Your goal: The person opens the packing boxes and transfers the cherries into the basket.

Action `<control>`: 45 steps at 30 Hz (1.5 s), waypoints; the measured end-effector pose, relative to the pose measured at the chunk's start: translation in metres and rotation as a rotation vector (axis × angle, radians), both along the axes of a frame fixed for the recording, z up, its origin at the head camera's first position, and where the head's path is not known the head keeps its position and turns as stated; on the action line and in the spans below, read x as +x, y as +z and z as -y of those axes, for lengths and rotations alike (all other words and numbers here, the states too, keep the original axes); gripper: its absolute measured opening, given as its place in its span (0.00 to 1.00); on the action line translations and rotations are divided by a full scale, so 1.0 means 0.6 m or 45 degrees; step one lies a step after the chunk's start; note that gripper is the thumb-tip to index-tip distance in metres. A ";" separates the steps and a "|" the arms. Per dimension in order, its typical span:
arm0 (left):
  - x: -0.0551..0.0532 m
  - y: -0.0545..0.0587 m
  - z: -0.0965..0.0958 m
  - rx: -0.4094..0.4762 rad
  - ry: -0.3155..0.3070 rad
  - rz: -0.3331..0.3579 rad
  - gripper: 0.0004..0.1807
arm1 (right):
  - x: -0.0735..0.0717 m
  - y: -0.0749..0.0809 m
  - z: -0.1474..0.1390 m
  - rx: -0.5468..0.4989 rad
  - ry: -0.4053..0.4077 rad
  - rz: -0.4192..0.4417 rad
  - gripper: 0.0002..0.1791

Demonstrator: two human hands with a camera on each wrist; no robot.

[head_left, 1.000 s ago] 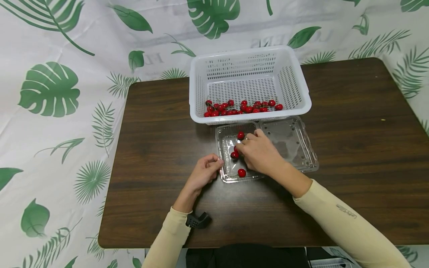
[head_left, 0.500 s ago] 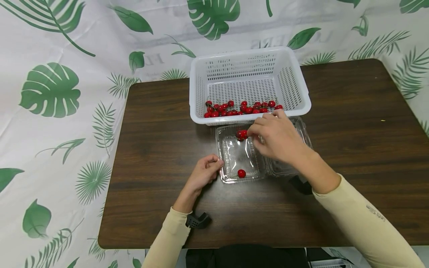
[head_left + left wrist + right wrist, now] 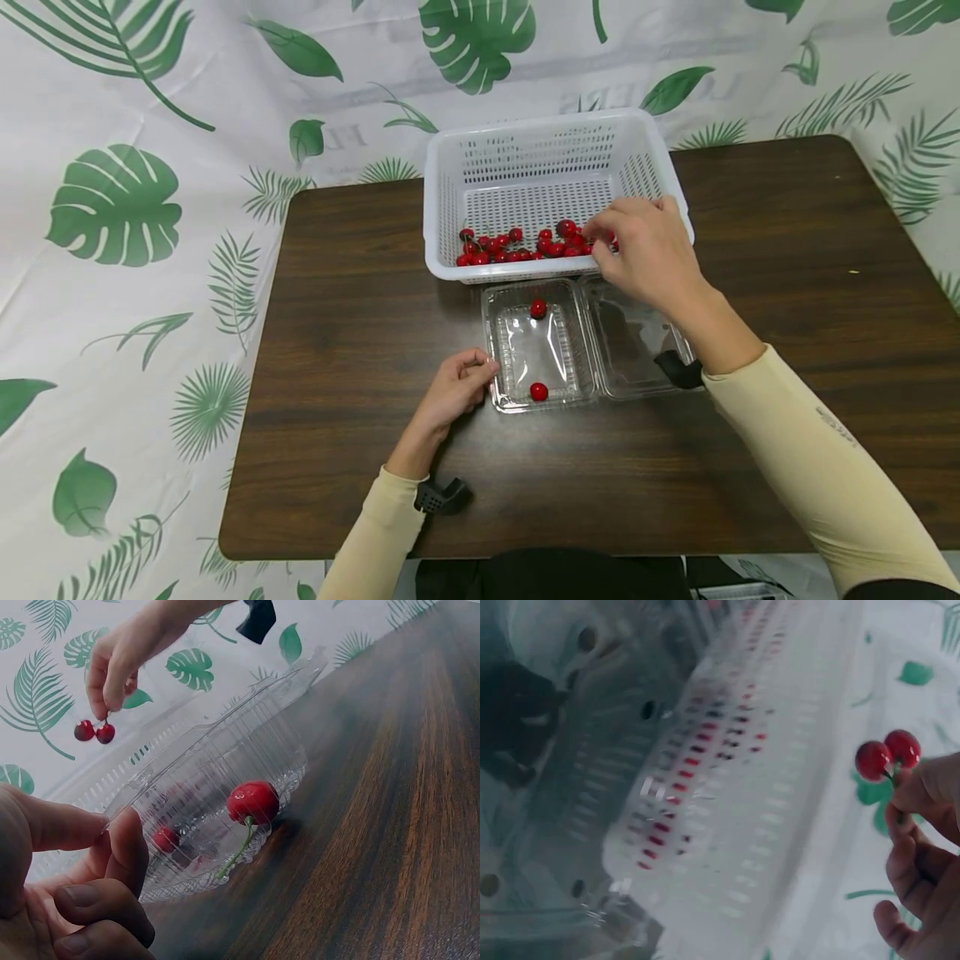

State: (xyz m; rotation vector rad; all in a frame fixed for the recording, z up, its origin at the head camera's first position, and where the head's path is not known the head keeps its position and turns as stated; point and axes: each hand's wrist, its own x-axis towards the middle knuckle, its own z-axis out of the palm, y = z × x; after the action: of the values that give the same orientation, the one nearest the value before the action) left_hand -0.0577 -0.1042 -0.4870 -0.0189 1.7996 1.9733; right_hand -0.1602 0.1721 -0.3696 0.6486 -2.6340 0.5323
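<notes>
My right hand (image 3: pixel 648 254) is over the front right of the white basket (image 3: pixel 450 272). Its thumb and fingers pinch a pair of red cherries (image 3: pixel 874 760) by the stems, and the fruit hangs below the fingertips in the left wrist view. My left hand (image 3: pixel 456 385) pinches the left rim of a clear plastic clamshell container (image 3: pixel 536 346), which lies unfolded on the table. Inside it, one cherry (image 3: pixel 538 309) sits near the back and another cherry (image 3: pixel 538 392) near the front, its green stem visible in the left wrist view.
Several loose cherries (image 3: pixel 487 250) lie along the basket's front side. The clamshell's lid (image 3: pixel 626 342) lies flat to the right, partly under my right forearm. Black wrist devices (image 3: pixel 442 497) sit on both wrists. A leaf-print sheet (image 3: pixel 247 100) hangs behind the wooden table (image 3: pixel 345 333).
My right hand has lifted the cherry pair out of the container and carried it back and right over the basket. My left hand has stayed at the container's rim.
</notes>
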 end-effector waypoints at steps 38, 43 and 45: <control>0.000 0.000 0.000 0.023 0.026 0.019 0.06 | 0.079 -0.080 0.109 0.422 0.755 0.524 0.03; 0.001 -0.001 -0.001 0.025 0.024 0.013 0.06 | 0.091 -0.106 0.118 0.427 0.825 0.682 0.05; 0.001 -0.001 -0.001 0.029 0.025 0.011 0.07 | 0.092 -0.112 0.118 0.417 0.833 0.724 0.06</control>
State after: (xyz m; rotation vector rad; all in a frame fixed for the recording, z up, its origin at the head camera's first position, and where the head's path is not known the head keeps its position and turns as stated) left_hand -0.0569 -0.1038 -0.4876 -0.0379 1.7777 2.0041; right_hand -0.1052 0.1013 -0.4367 1.7133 -3.0249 0.5138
